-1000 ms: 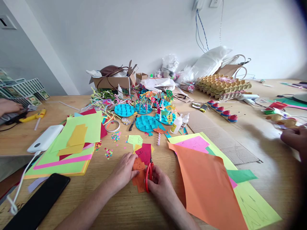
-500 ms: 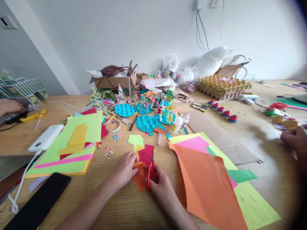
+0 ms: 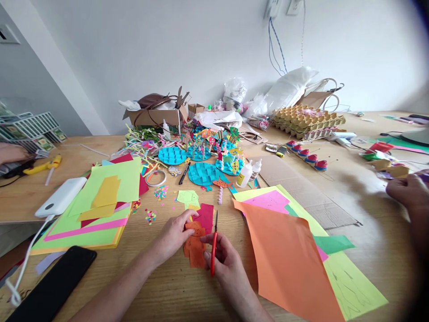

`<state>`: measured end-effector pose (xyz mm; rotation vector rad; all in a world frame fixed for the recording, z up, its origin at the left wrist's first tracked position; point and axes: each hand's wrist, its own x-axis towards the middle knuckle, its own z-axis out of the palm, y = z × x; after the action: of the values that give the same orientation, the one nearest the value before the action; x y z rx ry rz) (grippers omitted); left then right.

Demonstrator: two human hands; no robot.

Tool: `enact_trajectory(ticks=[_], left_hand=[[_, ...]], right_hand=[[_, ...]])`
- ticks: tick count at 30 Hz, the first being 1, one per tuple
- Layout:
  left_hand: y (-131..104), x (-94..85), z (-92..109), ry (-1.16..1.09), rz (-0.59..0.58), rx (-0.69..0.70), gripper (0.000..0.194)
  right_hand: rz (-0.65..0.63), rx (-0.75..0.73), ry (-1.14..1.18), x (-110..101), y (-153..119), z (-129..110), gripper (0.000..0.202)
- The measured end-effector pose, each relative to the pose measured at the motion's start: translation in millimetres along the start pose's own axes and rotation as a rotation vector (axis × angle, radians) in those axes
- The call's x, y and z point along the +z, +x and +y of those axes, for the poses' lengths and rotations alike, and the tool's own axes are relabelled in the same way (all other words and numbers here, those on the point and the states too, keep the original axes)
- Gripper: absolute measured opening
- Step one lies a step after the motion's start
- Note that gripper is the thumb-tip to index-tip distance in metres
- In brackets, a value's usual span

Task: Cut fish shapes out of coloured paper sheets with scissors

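My left hand (image 3: 174,232) has its fingers on small orange paper pieces (image 3: 197,255) that bear dark drawn lines. Red-handled scissors (image 3: 213,252) are held in my right hand (image 3: 224,257), blades pointing away from me and close together. A crimson paper piece (image 3: 208,214) lies just beyond the orange pieces, between the two hands. Farther off is a pale green paper piece (image 3: 188,197) with a fish drawn on it. An orange paper fish (image 3: 221,183) on a beaded stem lies near the white glue bottles (image 3: 244,174).
Coloured paper sheets (image 3: 115,179) and a black phone (image 3: 56,277) lie left; a large orange sheet (image 3: 291,255) lies right. Blue decorated discs (image 3: 204,173) stand behind. Other people's hands (image 3: 409,192) show at both side edges.
The scissors have turned more edge-on in my right hand. More of the orange paper shows beneath my left fingers, and its drawn lines are now visible. The view has shifted slightly.
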<state>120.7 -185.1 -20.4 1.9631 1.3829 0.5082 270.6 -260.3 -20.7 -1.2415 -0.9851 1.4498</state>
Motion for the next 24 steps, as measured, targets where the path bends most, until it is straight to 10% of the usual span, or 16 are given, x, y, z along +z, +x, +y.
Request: enact_trajectory(ticks=[8,13,18,24], left_hand=[[44.5,-7.7,2.1,0.010,0.016,0.038,0.029],[44.6,-7.2,19.6,-0.037,0.089,0.078,0.034],[19.2,25.6,60.2,-0.220,-0.250,0.122,0.030],[13.9,67.3,84.4,-0.307,-0.459,0.158,0.036]], right_hand=[[-0.054,-0.051,-0.210,-22.9,-25.8,-28.2,0.020],[0.287,-0.074,-0.519,-83.0,-34.4,-40.8,0.024],[0.714,0.144,-1.035,-161.2,-34.0,-48.6,0.022],[0.748,0.258,-1.222,-211.4,-27.9,-38.2,0.016]])
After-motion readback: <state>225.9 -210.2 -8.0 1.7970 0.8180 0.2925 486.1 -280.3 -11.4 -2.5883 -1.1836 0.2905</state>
